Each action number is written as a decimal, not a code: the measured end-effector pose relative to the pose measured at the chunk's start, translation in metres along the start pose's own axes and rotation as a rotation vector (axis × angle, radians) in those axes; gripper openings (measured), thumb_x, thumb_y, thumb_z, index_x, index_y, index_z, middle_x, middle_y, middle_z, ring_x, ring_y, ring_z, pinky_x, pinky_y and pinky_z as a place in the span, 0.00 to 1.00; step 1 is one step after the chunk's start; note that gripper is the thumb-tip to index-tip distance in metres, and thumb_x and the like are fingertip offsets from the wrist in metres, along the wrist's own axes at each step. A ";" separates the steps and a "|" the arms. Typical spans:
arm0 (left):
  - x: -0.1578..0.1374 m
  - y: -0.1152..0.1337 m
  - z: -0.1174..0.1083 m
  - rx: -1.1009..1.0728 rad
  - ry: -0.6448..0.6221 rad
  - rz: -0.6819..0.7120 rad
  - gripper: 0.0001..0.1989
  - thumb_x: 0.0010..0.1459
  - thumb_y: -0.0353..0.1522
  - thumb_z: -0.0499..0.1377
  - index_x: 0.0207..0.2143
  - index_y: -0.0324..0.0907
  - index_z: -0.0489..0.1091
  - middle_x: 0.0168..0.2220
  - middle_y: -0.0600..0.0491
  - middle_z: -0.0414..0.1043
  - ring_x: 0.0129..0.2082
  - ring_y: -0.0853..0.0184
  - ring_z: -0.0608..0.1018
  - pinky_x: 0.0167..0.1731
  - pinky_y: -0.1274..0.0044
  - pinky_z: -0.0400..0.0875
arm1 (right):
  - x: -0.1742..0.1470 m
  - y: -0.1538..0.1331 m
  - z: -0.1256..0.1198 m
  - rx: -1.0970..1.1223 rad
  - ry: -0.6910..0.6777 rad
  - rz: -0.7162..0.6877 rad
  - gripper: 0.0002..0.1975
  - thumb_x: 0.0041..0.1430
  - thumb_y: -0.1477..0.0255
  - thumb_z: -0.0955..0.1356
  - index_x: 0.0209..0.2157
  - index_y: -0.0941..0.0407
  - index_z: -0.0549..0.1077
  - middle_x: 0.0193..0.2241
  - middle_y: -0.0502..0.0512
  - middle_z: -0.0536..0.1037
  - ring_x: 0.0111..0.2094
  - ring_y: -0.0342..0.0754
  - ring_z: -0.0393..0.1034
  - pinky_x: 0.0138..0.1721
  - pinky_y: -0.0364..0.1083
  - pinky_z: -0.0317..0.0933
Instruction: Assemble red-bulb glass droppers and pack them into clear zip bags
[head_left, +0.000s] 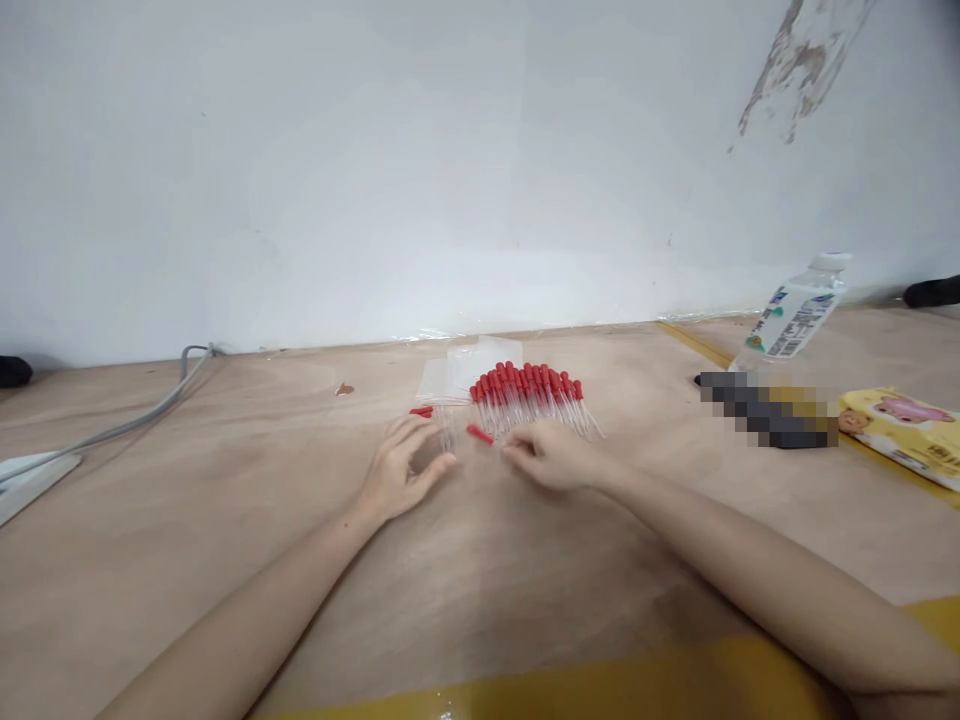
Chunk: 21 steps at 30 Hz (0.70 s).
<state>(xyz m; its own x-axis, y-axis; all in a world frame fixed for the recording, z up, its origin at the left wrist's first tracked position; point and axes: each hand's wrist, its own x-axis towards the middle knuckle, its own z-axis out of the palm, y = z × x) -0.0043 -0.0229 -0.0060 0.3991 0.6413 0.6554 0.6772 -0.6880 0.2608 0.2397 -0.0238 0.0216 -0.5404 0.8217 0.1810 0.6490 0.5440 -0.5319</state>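
Note:
My left hand [405, 468] rests low over the table, its thumb apart from its bent fingers, beside a few thin clear tubes [445, 428]. Just past its fingertips lies a small red rubber bulb [421, 412]. Another red bulb [480, 435] is between my two hands, close to the right fingertips. My right hand [553, 455] is curled with thumb and fingers drawn together; what they hold, if anything, is hidden. Behind it, many red-capped glass droppers [529, 390] lie side by side in a fanned row, bulbs pointing away from me.
White sheets [480, 365] lie behind the droppers by the wall. To the right are a tilted plastic bottle [795, 315], a blurred dark object [772, 412] and a yellow packet [904, 430]. A grey cable [150, 412] runs along the left. Yellow tape [600, 680] crosses the near table.

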 end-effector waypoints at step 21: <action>0.001 -0.045 0.002 0.056 -0.093 -0.584 0.11 0.51 0.39 0.56 0.32 0.41 0.66 0.29 0.53 0.69 0.28 0.67 0.72 0.29 0.76 0.67 | 0.058 0.013 0.014 -0.446 0.456 0.381 0.14 0.57 0.63 0.59 0.33 0.55 0.71 0.33 0.56 0.75 0.36 0.49 0.68 0.33 0.45 0.57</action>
<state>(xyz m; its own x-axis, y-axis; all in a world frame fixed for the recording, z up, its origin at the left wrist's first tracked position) -0.0330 0.0093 -0.0190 0.0016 0.9371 0.3491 0.8318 -0.1950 0.5196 0.2094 0.0286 0.0132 -0.0218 0.9033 0.4284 0.9553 0.1452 -0.2575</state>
